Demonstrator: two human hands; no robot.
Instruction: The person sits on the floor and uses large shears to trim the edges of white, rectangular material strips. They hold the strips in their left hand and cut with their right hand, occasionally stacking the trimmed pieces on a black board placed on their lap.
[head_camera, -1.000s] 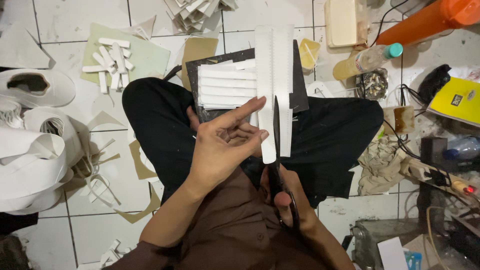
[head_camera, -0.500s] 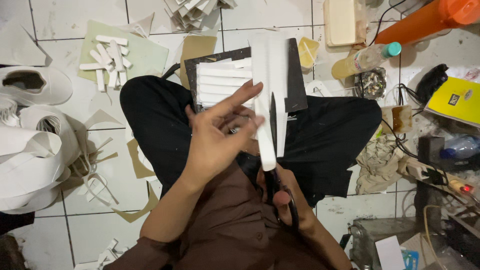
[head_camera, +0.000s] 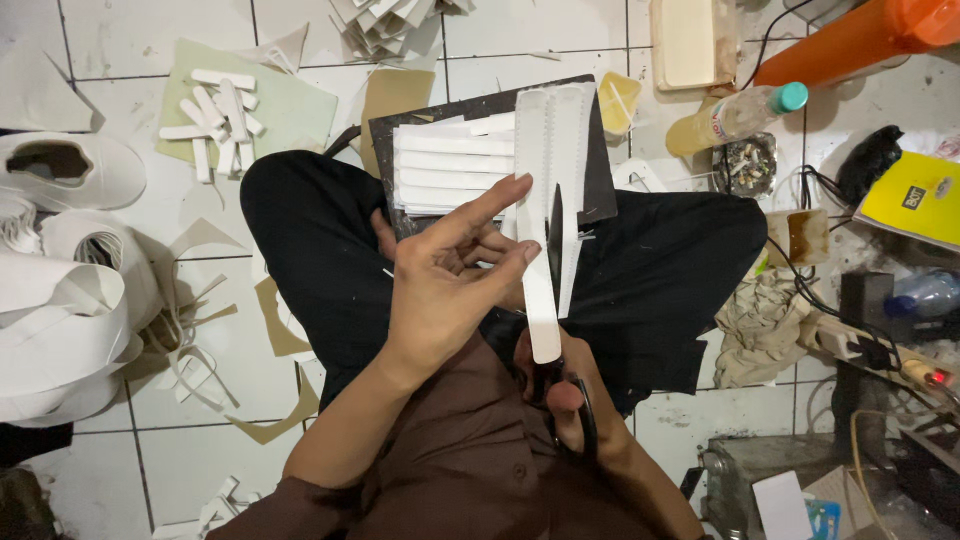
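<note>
Two hands at work above the lap. Left hand (head_camera: 450, 275) pinches a long white strip (head_camera: 548, 200) upright between fingertips. Right hand (head_camera: 570, 400) grips scissors (head_camera: 556, 225), blade running up the strip's middle. Cut strips (head_camera: 450, 165) are stacked on a dark board (head_camera: 598, 190) behind.

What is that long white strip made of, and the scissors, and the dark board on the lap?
The white strip, held by the left hand, looks like matte foam or thick paper: it stays straight and does not shine. The scissors in the right hand have a dark blade, probably metal. The dark board looks like stiff, dull, scuffed card or plastic; I cannot tell which.
</note>
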